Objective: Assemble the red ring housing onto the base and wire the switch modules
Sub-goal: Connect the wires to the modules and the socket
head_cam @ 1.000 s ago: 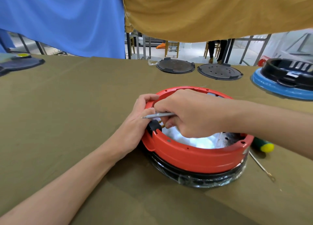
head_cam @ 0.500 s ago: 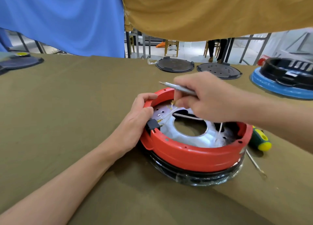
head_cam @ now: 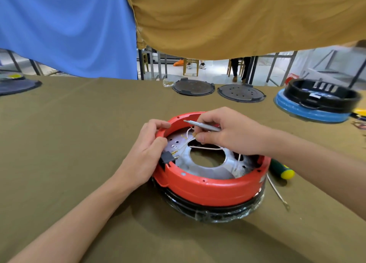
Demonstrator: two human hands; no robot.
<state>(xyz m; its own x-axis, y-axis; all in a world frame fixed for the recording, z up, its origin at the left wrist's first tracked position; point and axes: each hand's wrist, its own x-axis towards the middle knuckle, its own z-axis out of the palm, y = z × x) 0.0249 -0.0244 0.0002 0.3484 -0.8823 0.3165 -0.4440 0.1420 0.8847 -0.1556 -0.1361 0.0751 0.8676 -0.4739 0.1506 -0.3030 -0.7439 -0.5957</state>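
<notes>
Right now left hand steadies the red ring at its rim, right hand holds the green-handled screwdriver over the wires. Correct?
Not quite. The right hand holds a thin silver tool, not the green-handled screwdriver, which lies on the table to the right of the red ring. The head view shows this. The left hand does steady the ring at its rim.

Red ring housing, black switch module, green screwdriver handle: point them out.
red ring housing (head_cam: 210,189): head view, near outer wall.
black switch module (head_cam: 168,158): head view, its body at the housing's left rim.
green screwdriver handle (head_cam: 280,168): head view, green grip right of the housing.
</notes>
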